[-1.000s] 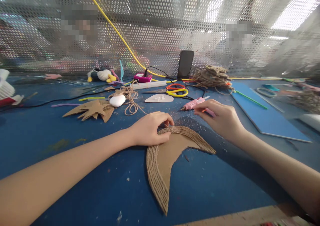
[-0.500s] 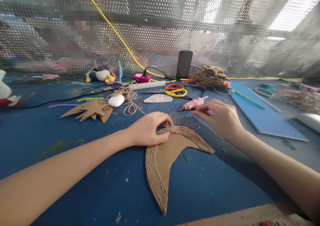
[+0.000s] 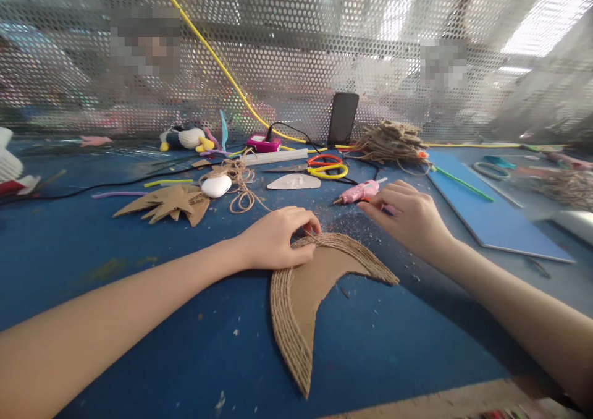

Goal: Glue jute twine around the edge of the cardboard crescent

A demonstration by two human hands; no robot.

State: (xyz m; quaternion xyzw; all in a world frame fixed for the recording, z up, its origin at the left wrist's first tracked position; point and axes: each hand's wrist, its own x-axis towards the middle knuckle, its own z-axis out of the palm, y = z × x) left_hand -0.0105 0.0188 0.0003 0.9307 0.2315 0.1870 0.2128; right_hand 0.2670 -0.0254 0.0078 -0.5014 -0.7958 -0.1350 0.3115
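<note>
A crescent-shaped piece of cardboard (image 3: 309, 289) lies on the blue table (image 3: 139, 320), its outer edge covered with rows of jute twine. My left hand (image 3: 278, 238) rests on the crescent's upper left rim, fingers pinched on the twine strand (image 3: 250, 198) that runs back to a loose coil. My right hand (image 3: 410, 218) reaches to the pink glue gun (image 3: 360, 191) lying just beyond the crescent, fingers curled on its handle end.
Behind lie yellow-and-red scissors (image 3: 328, 167), a white plastic piece (image 3: 293, 182), cardboard star cutouts (image 3: 169, 203), a white pebble-like object (image 3: 216, 186), a twine pile (image 3: 391, 141), a dark phone (image 3: 343, 118) against the perforated screen, and a blue board (image 3: 491, 215) at right. People sit beyond the screen.
My right hand has shifted slightly up and closer onto the glue gun's handle. My left hand and the crescent stay put.
</note>
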